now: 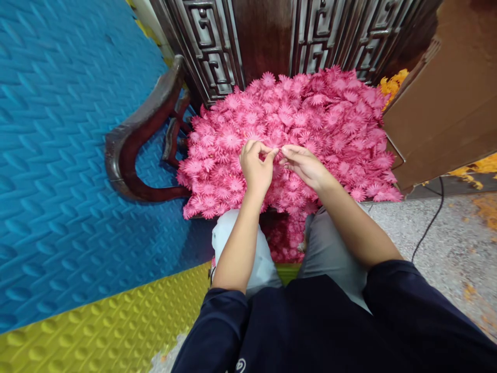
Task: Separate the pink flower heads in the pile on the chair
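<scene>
We've got L hand (pixel 257 167) & R hand (pixel 306 166) in front of the carved panel (pixel 264 41), fingers narrow, tips nearly meeting, can't tell on what, w/ pink flowers (pixel 337 124) heaped btwn us & it.

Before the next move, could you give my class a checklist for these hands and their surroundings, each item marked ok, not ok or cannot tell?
1. Both hands visible: ok; the left hand and right hand are above the pink daisy-like flower heads.
2. Fingertips brought close together: ok.
3. Something held in either grip: cannot tell; too small to make out.
4. Flower heads lying singly: not ok; they overlap in a dense heap.
5. Black cable away from both hands: ok; it lies off to the right.
</scene>
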The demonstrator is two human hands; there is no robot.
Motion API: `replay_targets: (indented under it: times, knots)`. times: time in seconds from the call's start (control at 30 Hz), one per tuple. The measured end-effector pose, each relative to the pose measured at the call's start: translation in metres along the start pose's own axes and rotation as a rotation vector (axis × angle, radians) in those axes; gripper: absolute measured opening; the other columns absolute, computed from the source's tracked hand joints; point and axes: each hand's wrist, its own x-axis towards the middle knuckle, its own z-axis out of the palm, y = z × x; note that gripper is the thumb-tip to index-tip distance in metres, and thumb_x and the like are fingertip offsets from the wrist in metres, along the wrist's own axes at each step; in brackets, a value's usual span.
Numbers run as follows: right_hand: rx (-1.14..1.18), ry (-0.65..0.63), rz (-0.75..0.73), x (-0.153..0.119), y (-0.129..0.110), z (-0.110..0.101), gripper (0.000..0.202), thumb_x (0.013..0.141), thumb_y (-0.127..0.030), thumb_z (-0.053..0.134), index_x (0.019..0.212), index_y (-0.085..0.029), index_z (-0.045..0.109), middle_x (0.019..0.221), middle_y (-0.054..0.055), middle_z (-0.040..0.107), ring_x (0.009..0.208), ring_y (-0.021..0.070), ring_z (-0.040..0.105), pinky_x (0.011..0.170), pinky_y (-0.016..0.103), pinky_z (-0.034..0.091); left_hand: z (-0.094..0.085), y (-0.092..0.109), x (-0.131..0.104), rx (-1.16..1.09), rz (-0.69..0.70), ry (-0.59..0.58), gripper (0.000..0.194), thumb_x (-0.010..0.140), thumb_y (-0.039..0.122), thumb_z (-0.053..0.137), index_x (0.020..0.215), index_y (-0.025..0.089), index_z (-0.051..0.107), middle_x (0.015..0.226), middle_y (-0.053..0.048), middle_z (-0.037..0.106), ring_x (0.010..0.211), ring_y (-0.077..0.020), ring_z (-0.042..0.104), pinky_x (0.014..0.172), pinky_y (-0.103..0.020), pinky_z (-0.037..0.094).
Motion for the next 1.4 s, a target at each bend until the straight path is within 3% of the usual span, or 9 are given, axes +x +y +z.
replay_targets:
  times: [0.13, 0.37, 0.67, 0.87, 1.0, 1.2, 1.4]
  knots:
    - [-0.046, -0.028, -0.038, -0.0003, 0.0015, -0.0018, 0.021, 0.064, -0.037, 0.08, 0.078, -0.022, 0.074, 0.074, -0.005, 0.067, 0.067, 0.0037, 0.057, 0.065, 0.016, 0.044, 0.0008, 0.0011, -0.0009, 0.073, 0.017, -0.044, 0.026, 0.078, 0.021, 0.068, 0.065, 0.02, 0.045, 0.078, -0.001, 0.056, 0.084, -0.0202, 0.055, 0.08, -0.035, 0.041]
    - [0.107, 0.021, 0.054, -0.0013, -0.0033, -0.0007, 0.027, 0.062, -0.042, 0.079, 0.078, -0.023, 0.069, 0.076, -0.004, 0.068, 0.07, 0.0078, 0.06, 0.066, 0.02, 0.049, 0.0016, 0.0027, 0.0002, 0.099, 0.085, -0.105, 0.023, 0.083, 0.024, 0.063, 0.068, 0.021, 0.045, 0.08, -0.002, 0.056, 0.088, -0.0215, 0.054, 0.084, -0.036, 0.041]
    - [0.021, 0.177, -0.034, 0.0003, -0.004, -0.0024, 0.018, 0.064, -0.033, 0.075, 0.076, -0.021, 0.068, 0.075, -0.005, 0.066, 0.069, 0.0061, 0.057, 0.065, 0.019, 0.044, 0.0023, 0.0021, -0.0005, 0.152, 0.101, -0.169, 0.016, 0.081, 0.025, 0.066, 0.07, 0.021, 0.055, 0.083, -0.002, 0.063, 0.088, -0.0214, 0.056, 0.085, -0.037, 0.041]
    - [-0.023, 0.224, -0.11, 0.0033, -0.0024, -0.0034, 0.014, 0.063, -0.03, 0.073, 0.074, -0.021, 0.07, 0.075, -0.004, 0.067, 0.073, 0.0081, 0.057, 0.075, 0.023, 0.045, 0.0037, 0.0059, -0.0023, 0.048, 0.051, -0.116, 0.008, 0.079, 0.026, 0.069, 0.074, 0.022, 0.064, 0.085, 0.0, 0.067, 0.09, -0.0191, 0.06, 0.086, -0.035, 0.043]
    - [-0.015, 0.18, -0.115, 0.0011, -0.003, -0.0014, 0.013, 0.062, -0.028, 0.076, 0.072, -0.021, 0.073, 0.075, -0.003, 0.069, 0.071, 0.0069, 0.057, 0.074, 0.022, 0.045, 0.0043, 0.0058, -0.0023, -0.088, -0.003, -0.059, 0.004, 0.077, 0.024, 0.07, 0.075, 0.022, 0.068, 0.083, 0.001, 0.068, 0.084, -0.0163, 0.062, 0.083, -0.032, 0.046]
    - [-0.029, 0.139, -0.088, -0.0022, -0.0068, -0.0002, 0.015, 0.059, -0.03, 0.079, 0.07, -0.021, 0.073, 0.071, -0.003, 0.067, 0.066, 0.0063, 0.054, 0.069, 0.022, 0.045, 0.0025, 0.0065, -0.0021, 0.075, 0.018, -0.008, 0.003, 0.075, 0.029, 0.073, 0.075, 0.026, 0.071, 0.084, 0.0, 0.07, 0.091, -0.0208, 0.061, 0.088, -0.038, 0.041]
    - [-0.014, 0.124, -0.105, -0.0013, -0.0047, -0.0009, 0.013, 0.062, -0.028, 0.077, 0.071, -0.02, 0.074, 0.068, -0.003, 0.067, 0.063, 0.0059, 0.056, 0.072, 0.022, 0.048, 0.004, 0.0046, -0.0033, 0.107, 0.064, -0.037, 0.008, 0.08, 0.03, 0.068, 0.073, 0.025, 0.068, 0.082, 0.0, 0.067, 0.091, -0.0213, 0.06, 0.087, -0.039, 0.04]
